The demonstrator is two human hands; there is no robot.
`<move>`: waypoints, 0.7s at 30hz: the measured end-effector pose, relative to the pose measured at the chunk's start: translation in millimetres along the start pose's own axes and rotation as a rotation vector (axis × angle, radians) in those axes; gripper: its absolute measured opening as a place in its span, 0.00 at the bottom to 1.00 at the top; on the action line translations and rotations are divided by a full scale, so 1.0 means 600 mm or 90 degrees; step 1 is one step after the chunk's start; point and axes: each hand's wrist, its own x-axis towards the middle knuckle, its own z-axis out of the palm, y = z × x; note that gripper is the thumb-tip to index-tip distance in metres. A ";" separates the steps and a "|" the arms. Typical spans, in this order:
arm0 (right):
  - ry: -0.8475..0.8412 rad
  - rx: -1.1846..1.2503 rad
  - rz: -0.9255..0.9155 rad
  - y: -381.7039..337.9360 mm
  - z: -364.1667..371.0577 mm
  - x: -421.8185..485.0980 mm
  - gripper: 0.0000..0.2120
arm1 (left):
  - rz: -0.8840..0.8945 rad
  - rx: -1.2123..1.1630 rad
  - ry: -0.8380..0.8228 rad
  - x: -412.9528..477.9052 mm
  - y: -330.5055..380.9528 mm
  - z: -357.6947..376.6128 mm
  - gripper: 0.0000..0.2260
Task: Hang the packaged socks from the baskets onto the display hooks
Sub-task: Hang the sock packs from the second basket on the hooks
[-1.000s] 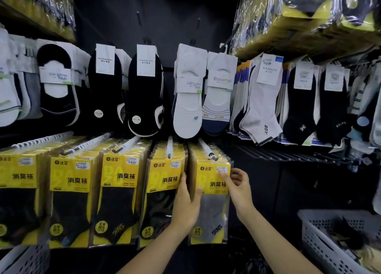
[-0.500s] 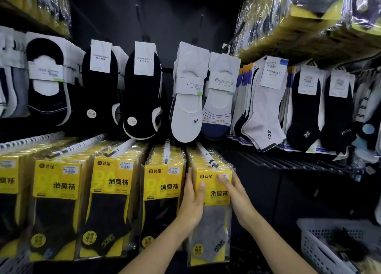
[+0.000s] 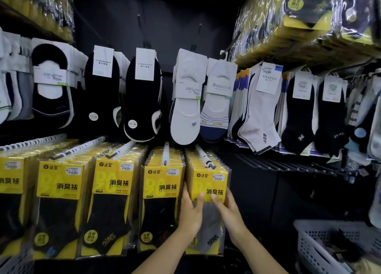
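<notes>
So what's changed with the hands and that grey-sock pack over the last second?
The right hand slid down the grey-sock pack, from its upper right edge to about mid-height, nearer the left hand. Both hands grip the pack's sides. Unchanged: the left hand's hold on the left edge, the pack on the rightmost hook, the white basket at lower right.

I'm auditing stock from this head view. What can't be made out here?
Head view:
Packs behind the front grey-sock pack on the rightmost hook: hidden by it, count unknown.
Middle of that pack: covered by the left hand and right hand.
White basket, lower right: cut by the frame edge, contents dark, blurred.
Price sticker: too small to read.
</notes>
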 end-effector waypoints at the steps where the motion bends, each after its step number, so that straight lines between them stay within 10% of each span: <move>1: 0.021 -0.004 -0.003 -0.004 0.001 -0.006 0.23 | 0.000 0.000 0.011 -0.009 0.003 0.001 0.31; 7: 0.223 -0.141 -0.136 -0.035 0.000 -0.070 0.20 | 0.128 0.020 0.032 -0.103 0.025 -0.049 0.22; 13: 0.015 -0.110 -0.127 -0.074 0.085 -0.097 0.16 | 0.150 0.061 0.270 -0.077 0.033 -0.171 0.23; 21: -0.013 -0.048 0.004 -0.052 0.193 -0.059 0.32 | 0.069 0.146 0.102 -0.016 0.003 -0.211 0.28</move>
